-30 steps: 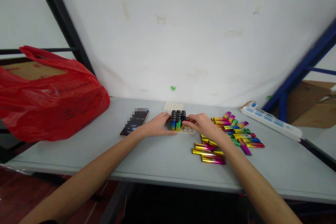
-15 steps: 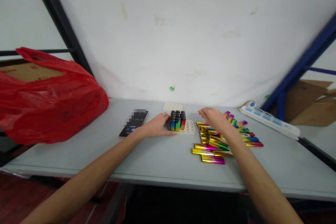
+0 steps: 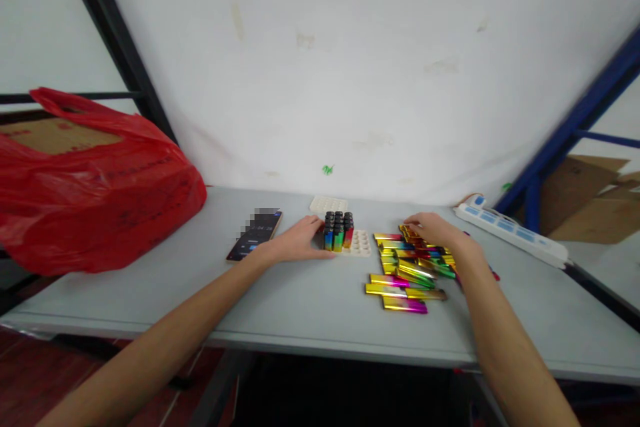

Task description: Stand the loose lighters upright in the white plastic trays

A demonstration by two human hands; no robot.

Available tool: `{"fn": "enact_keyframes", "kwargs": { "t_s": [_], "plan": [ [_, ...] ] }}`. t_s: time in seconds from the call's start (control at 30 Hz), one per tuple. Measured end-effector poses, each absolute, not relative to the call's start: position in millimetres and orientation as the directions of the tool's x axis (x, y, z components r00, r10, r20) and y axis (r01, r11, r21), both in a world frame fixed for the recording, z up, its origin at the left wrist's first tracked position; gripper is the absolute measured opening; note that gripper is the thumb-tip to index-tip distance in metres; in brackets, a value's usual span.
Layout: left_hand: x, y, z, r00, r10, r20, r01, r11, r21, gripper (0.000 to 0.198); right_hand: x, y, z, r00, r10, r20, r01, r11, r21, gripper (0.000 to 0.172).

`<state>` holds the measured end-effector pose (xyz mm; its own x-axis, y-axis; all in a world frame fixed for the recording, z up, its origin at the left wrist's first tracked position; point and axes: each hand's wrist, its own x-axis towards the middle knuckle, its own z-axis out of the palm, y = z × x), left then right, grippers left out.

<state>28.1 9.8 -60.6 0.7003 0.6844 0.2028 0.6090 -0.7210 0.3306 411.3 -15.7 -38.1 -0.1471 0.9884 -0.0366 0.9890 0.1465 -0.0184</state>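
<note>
Several shiny lighters (image 3: 339, 233) with black tops stand upright in the left part of a white tray (image 3: 361, 243) with round holes. My left hand (image 3: 303, 239) is closed around the tray's left side, thumb at the front and fingers behind, against the lighters. To the right lies a loose pile of metallic gold and multicoloured lighters (image 3: 395, 283). My right hand (image 3: 433, 228) is over the back of this pile, its fingers bent down and closed on a gold lighter (image 3: 411, 235). The palm and wrist hide part of the pile.
A second white holed tray (image 3: 329, 204) lies behind the first, near the wall. A phone (image 3: 256, 235) lies left of my left hand. A red plastic bag (image 3: 110, 193) stands at the far left, and a white power strip (image 3: 513, 235) runs along the right.
My right hand has moved right and down from above the pile's left end onto the lighters. My left hand stays at the tray, and the standing lighters look the same.
</note>
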Motion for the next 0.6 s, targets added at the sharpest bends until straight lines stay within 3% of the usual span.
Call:
{"fn": "enact_keyframes", "kwargs": {
  "t_s": [0.13,0.37,0.47,0.6],
  "plan": [
    [28,10,-61,0.707,0.672,0.221,0.596,-0.734,0.325,0.076,413,-21,-32,-0.138,0.989,-0.045,0.99,0.136,-0.038,0.041],
    [28,12,-62,0.708,0.676,0.204,0.609,-0.731,0.307,0.077,411,-17,-35,-0.16,0.987,-0.023,0.978,0.156,-0.142,0.019],
    [28,12,-62,0.71,0.675,0.201,0.61,-0.732,0.303,0.076,409,-14,-43,-0.159,0.982,0.104,0.965,0.177,-0.195,0.011],
    [28,11,-61,0.708,0.671,0.223,0.6,-0.737,0.313,0.075,401,-12,-43,-0.127,0.896,0.426,0.939,0.247,-0.239,0.013]
  ]
}}
